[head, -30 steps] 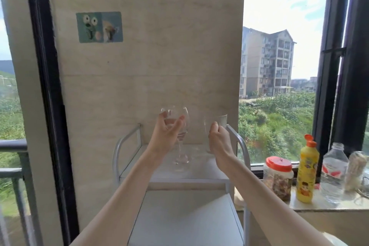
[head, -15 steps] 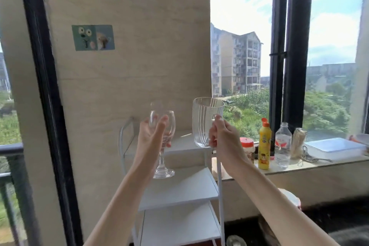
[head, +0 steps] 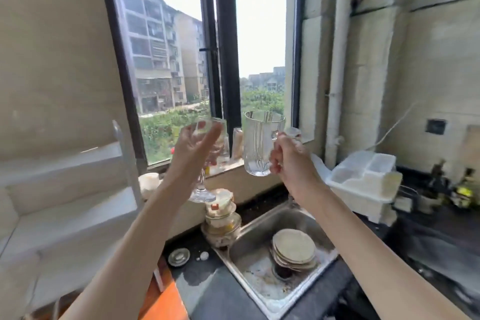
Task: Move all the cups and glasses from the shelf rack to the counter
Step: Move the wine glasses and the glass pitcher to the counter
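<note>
My left hand (head: 193, 153) grips a clear stemmed wine glass (head: 202, 191) by its bowl, held upright in the air in front of the window. My right hand (head: 291, 161) holds a clear glass mug (head: 259, 145) by its handle, upright, above the sink. The white shelf rack (head: 65, 205) stands at the left, its visible shelves bare. The dark counter (head: 207, 286) runs below both hands, around the sink.
A steel sink (head: 259, 267) holds a stack of plates (head: 294, 247). Stacked jars (head: 220, 215) stand left of it, with a small lid (head: 179, 256) on the counter. A white plastic container (head: 363, 184) sits at the right. Bottles line the window sill.
Both hands lifted the wine glass and the mug off the rack's top shelf and carried them right. My view swung from the rack to the sink and counter.
</note>
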Demonstrator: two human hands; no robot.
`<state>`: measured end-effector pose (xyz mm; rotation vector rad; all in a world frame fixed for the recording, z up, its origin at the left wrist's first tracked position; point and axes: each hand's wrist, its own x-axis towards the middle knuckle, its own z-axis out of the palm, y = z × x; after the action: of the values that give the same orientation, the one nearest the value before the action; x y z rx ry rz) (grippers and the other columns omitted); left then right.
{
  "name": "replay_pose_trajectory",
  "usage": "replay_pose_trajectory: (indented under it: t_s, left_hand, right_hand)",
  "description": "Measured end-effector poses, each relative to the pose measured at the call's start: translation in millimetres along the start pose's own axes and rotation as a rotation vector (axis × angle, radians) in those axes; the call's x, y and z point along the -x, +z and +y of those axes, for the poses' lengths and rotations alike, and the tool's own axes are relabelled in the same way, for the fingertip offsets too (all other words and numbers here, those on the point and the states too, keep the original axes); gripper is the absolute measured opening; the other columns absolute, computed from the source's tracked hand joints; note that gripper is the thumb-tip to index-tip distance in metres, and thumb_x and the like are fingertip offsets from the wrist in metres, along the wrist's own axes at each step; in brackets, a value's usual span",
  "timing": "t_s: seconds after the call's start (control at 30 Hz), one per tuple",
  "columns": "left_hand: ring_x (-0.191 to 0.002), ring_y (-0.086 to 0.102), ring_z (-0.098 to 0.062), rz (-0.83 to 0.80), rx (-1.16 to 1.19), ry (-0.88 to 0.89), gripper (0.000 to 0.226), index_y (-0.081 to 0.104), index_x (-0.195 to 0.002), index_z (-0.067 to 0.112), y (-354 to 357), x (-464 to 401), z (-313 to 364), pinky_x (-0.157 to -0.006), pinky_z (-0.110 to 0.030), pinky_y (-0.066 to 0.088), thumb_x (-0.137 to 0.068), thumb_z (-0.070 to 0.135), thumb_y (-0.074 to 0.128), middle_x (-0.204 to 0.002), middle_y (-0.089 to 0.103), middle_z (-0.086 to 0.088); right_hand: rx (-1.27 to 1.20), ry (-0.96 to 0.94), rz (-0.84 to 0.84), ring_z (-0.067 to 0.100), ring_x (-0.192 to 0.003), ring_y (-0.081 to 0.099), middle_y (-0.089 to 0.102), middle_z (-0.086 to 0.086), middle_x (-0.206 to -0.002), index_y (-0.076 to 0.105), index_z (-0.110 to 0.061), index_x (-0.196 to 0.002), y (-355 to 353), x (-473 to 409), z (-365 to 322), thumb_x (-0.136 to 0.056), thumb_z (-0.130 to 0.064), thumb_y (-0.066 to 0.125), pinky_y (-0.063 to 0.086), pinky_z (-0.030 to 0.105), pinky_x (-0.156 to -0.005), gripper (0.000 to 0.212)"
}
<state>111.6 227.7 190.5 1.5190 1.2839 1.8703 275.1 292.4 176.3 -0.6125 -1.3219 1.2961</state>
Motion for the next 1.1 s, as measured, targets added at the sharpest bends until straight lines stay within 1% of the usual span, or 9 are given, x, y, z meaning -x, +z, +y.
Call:
replay_pose_trajectory:
  t_s: [0.1,0.17,0.23,0.43,0.57,0.67,0.77,0.93,1.1]
  left_hand:
    - [-0.073,0.066,-0.015,-0.084,0.108,-0.076,0.094,0.041,-0.128,0.007,85.3,3.3,-6.1,-0.058,-0.027,0.053,-0.057,0.059,0.072,-0.106,0.062,-0.013]
    - [-0.085,0.063,-0.023,-0.13,0.162,-0.123,0.095,0.042,-0.128,0.011,151.8,9.9,-14.1,-0.07,-0.037,0.053,-0.054,0.063,0.071,-0.11,0.061,-0.013]
    - [-0.093,0.063,-0.023,-0.182,0.21,-0.148,0.079,0.045,-0.125,0.018,220.3,18.9,-22.3,-0.083,-0.043,0.052,-0.06,0.059,0.067,-0.117,0.061,-0.01]
    - [-0.064,0.064,-0.009,-0.343,0.328,-0.195,0.073,0.048,-0.121,0.01,406.1,44.8,-20.6,-0.052,-0.022,0.05,-0.063,0.051,0.066,-0.101,0.062,-0.008]
    - [-0.08,0.063,-0.015,-0.462,0.368,-0.204,0.073,0.046,-0.125,0.011,504.1,48.9,-21.8,-0.066,-0.028,0.05,-0.071,0.054,0.068,-0.106,0.062,-0.009]
    - [-0.064,0.061,-0.005,-0.553,0.371,-0.196,0.061,0.048,-0.122,0.011,571.9,55.6,-25.9,-0.051,-0.017,0.048,-0.077,0.049,0.065,-0.092,0.063,-0.005]
    - [-0.064,0.063,-0.007,-0.639,0.391,-0.228,0.066,0.047,-0.122,0.014,636.9,58.4,-37.3,-0.05,-0.021,0.049,-0.072,0.053,0.066,-0.097,0.063,-0.006]
    - [-0.084,0.063,-0.016,-0.705,0.423,-0.262,0.077,0.043,-0.128,0.011,750.9,51.7,-59.7,-0.079,-0.044,0.052,-0.07,0.056,0.066,-0.119,0.059,-0.013]
    - [-0.085,0.065,-0.011,-0.751,0.428,-0.277,0.058,0.043,-0.13,0.013,860.6,41.5,-81.0,-0.054,-0.017,0.05,-0.083,0.042,0.061,-0.115,0.061,-0.006]
  right_hand:
    - [0.07,-0.002,0.092,0.011,-0.045,0.034,0.036,-0.009,-0.035,0.037,-0.02,-0.058,-88.0,10.3,-14.6,-0.091,-0.017,0.038,0.029,0.022,-0.046,0.033]
    - [0.113,-0.001,0.154,0.01,-0.044,0.032,0.034,-0.009,-0.035,0.035,-0.019,-0.057,-154.1,17.8,-28.1,-0.092,-0.018,0.038,0.028,0.02,-0.042,0.036]
    - [0.157,-0.003,0.206,0.011,-0.046,0.03,0.032,-0.011,-0.037,0.033,-0.019,-0.057,-220.2,26.0,-41.6,-0.093,-0.018,0.038,0.026,0.02,-0.042,0.036]
    - [0.259,-0.004,0.415,0.011,-0.048,0.025,0.028,-0.01,-0.041,0.032,-0.019,-0.06,-389.0,62.4,-86.3,-0.093,-0.02,0.038,0.022,0.025,-0.048,0.034]
    - [0.271,0.001,0.558,0.013,-0.051,0.023,0.026,-0.01,-0.043,0.032,-0.018,-0.06,-477.9,79.5,-107.9,-0.093,-0.021,0.04,0.02,0.028,-0.05,0.034]
    - [0.26,-0.017,0.645,0.013,-0.051,0.023,0.026,-0.01,-0.043,0.032,-0.018,-0.06,-535.7,86.3,-116.3,-0.093,-0.021,0.04,0.02,0.028,-0.049,0.034]
    - [0.258,-0.022,0.707,0.013,-0.05,0.023,0.024,-0.006,-0.048,0.032,-0.019,-0.059,-593.7,87.9,-118.1,-0.093,-0.021,0.04,0.022,0.026,-0.048,0.035]
    - [0.27,-0.021,0.809,0.013,-0.049,0.024,0.025,-0.009,-0.043,0.033,-0.018,-0.056,-696.5,80.4,-116.5,-0.095,-0.025,0.042,0.02,0.027,-0.049,0.041]
    - [0.273,0.009,0.903,0.014,-0.051,0.021,0.025,-0.008,-0.043,0.031,-0.019,-0.057,-797.6,60.7,-120.4,-0.092,-0.023,0.046,0.019,0.028,-0.049,0.039]
